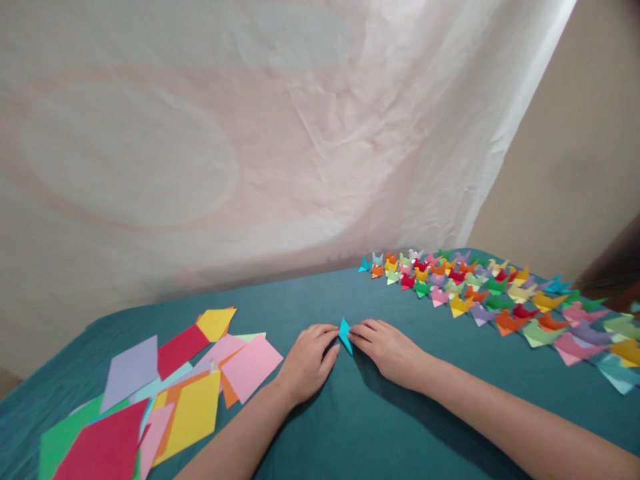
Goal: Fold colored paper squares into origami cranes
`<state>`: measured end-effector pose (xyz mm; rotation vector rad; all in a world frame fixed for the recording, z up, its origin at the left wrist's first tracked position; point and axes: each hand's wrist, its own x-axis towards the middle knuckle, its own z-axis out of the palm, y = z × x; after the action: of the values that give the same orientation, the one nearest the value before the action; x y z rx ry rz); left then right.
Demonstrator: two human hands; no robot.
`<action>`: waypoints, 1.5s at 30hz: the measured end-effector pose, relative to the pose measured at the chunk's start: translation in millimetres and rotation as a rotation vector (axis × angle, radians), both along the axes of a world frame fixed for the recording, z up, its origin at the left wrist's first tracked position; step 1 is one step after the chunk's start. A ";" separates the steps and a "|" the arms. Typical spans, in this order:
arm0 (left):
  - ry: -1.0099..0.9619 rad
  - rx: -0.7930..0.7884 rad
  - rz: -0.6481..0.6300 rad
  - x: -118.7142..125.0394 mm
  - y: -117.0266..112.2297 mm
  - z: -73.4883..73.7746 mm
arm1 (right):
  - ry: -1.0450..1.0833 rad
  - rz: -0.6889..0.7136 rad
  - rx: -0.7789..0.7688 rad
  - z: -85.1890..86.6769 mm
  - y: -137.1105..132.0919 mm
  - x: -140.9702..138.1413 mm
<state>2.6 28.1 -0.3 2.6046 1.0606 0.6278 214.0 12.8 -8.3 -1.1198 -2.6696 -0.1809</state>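
Observation:
A small turquoise folded paper piece (345,335) stands on the teal table cloth (380,427) between my two hands. My left hand (307,363) lies on the cloth just left of it, fingertips pinched against its left side. My right hand (387,350) rests on the right, its fingertips touching the piece's right edge. Both hands press the piece from opposite sides.
A loose pile of coloured paper squares (165,393) lies at the left. Several rows of small folded paper birds (490,293) in many colours stretch along the right side. A creased white sheet (250,133) hangs behind the table, with a beige wall (575,147) at the right.

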 end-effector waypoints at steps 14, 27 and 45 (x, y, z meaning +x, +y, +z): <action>0.022 0.027 -0.011 0.1 -0.5 0.8 | -0.034 0.010 0.001 2.6 0.8 -0.3; 0.016 0.037 0.001 4.3 1.2 1.0 | -0.061 0.028 -0.011 4.7 4.9 2.3; 0.035 0.048 -0.018 6.2 1.9 -0.7 | -0.058 0.023 -0.003 4.0 4.4 2.1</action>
<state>8.9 30.0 -1.0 2.6721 1.0436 0.6131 216.1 17.1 -4.3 -1.1003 -2.7329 -0.2086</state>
